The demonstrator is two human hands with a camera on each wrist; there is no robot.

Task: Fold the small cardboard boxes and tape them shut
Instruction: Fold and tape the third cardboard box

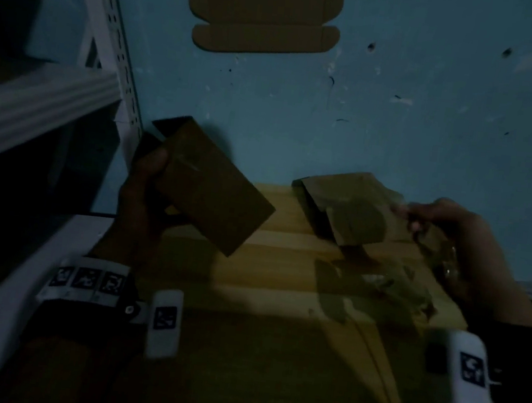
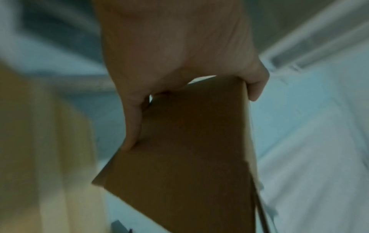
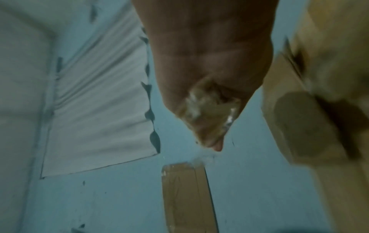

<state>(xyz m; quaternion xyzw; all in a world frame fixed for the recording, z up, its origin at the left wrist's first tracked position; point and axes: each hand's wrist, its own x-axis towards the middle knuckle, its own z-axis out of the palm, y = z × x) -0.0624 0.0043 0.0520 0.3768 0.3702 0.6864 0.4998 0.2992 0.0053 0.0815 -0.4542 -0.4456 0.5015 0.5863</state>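
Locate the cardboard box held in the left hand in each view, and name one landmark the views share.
Head: the box sits left of centre, tilted, gripped by the left hand.
Left wrist: it fills the centre and bottom, below the hand.
Right wrist: too blurred to tell.
Shared landmark: the blue floor, seen in all three views.

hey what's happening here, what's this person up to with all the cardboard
A person is putting together small cardboard boxes in dim light. Their left hand grips a folded box held up off the surface. Their right hand holds clear tape beside a second box lying on a big cardboard sheet. An unfolded flat blank lies further off on the blue surface.
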